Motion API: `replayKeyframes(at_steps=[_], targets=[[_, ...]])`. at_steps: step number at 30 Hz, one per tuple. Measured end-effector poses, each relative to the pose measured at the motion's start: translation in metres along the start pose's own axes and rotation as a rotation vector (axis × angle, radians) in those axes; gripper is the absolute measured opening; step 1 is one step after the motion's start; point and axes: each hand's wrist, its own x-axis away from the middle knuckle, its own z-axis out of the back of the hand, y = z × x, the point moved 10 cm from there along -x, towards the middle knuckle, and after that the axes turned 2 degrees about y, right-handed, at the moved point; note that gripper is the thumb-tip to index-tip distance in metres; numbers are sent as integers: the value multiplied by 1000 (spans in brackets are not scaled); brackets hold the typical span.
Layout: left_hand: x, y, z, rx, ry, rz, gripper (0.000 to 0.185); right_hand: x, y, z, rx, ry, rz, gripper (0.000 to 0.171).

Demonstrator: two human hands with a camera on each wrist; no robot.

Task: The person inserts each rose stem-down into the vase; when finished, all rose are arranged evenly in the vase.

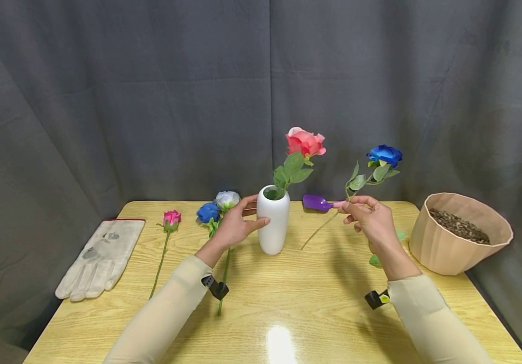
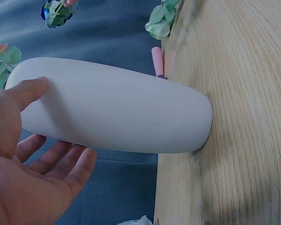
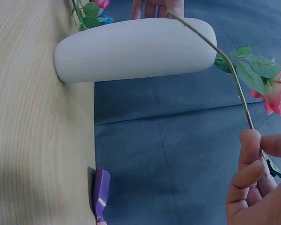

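The step in hand was judged to be loading the vase [image 1: 273,230] with flowers: a coral flower [image 1: 305,142] stood in it, leaning right at its mouth, and a blue flower [image 1: 385,155] was held ready but not yet inserted. The next move, in the inspector's judgement, called for lifting the free end of the blue flower's stem [image 1: 319,231] above the rim, bringing it left and lowering it in, with the vase kept steady.

The blue flower was on the right side of the table [image 1: 288,293], raised clear of the wood. Its long axis ran on a slant: the bloom pointed up and to the right, the bare stem end down and to the left, toward the vase's lower body but apart from it in the head view. The right wrist view showed a slight bend along the stem.

The left hand [image 1: 239,222] gripped the vase near the top, thumb in front and fingers round the far side. The right hand [image 1: 372,220] pinched the stem below the leaves. The vase stood roughly upright, mouth up. A purple shovel [image 1: 316,203] lay behind the stem.
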Motion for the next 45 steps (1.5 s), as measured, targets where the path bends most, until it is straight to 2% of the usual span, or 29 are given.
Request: replayKeyframes(at_steps=[9,16,27,45], targets=[[0,3,1,-6,4,-7,76,2,-18,-1,-152,48,48,25],[0,0,0,6,-4,-2,76,2,-30,-5,-137,90,88,25],[0,-2,-1,10,-13,-1,75,1,-46,-6,-289,154,162,19],[0,1,0,18,-10,-1,75,4,-66,-5,-412,237,255,17]])
